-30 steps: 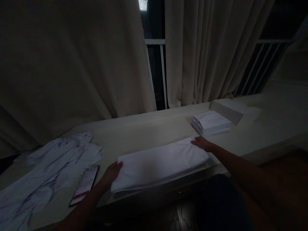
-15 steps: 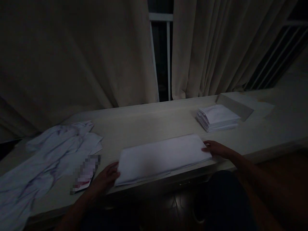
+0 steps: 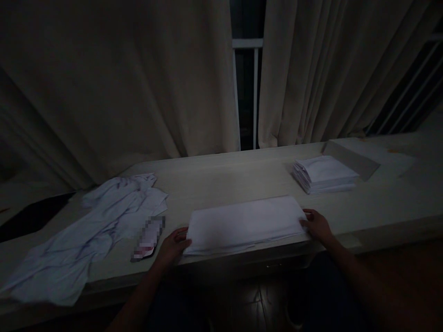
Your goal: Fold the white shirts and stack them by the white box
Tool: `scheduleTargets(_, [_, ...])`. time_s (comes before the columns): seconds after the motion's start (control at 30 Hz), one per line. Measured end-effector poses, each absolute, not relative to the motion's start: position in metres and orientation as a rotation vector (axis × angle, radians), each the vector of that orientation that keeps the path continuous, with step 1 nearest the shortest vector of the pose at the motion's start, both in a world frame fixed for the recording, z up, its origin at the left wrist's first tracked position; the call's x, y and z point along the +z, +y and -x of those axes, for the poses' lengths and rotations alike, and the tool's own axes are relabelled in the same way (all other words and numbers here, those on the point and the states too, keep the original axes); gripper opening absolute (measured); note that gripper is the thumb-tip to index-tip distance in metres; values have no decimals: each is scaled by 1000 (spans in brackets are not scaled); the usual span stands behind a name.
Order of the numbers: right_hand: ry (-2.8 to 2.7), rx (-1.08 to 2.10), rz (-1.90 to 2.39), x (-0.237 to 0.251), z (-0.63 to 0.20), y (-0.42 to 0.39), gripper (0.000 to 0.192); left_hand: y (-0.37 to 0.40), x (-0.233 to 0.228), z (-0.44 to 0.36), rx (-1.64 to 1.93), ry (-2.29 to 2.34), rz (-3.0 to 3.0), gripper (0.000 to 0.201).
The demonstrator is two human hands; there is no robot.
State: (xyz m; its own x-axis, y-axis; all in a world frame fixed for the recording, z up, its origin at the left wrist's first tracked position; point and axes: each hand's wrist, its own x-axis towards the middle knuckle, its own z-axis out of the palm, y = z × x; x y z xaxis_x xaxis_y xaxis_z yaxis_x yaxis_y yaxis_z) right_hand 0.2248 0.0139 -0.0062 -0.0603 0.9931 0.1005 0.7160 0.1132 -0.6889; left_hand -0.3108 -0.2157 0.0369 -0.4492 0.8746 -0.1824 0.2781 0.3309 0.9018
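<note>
A long folded white cloth [image 3: 244, 223] lies along the front edge of the pale counter [image 3: 224, 180], its ends gripped by the left hand [image 3: 176, 244] and the right hand [image 3: 316, 225]. Leftward, a phone [image 3: 149, 240] (largely pixelated) lies beside rumpled white fabric [image 3: 100, 230]; beyond the right hand sits a folded stack [image 3: 325, 174].

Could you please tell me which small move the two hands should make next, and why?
Probably the left hand should lift its end of the folded white cloth and fold it toward the right hand. Each hand is at one short end, and the cloth lies as a long strip, while the pieces in the stack look shorter.
</note>
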Motion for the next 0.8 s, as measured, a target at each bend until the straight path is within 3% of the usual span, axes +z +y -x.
scheduleTargets(0.13, [-1805, 565, 1661, -3, -221, 8, 50, -220, 35, 303, 1154, 2263, -1064, 56])
scheduleTargets(0.23, [-1822, 251, 1626, 2, -213, 0, 48, -219, 38, 289, 1210, 2474, -1200, 52])
scheduleTargets(0.33, [-1935, -9, 1470, 14, -183, -12, 47, -203, 43, 260, 1104, 2508, -1733, 50])
scheduleTargets(0.43, [-2177, 71, 1359, 26, -118, -29, 52, -169, 49, 224, 819, 2373, -2128, 53])
scheduleTargets(0.63, [-2573, 333, 1032, 38, 33, -50, 60, -109, 41, 207, 350, 2418, -2191, 55])
scheduleTargets(0.8, [-2637, 466, 1040, 32, 45, -33, 73, -123, 18, 247, 236, 2564, -2024, 67])
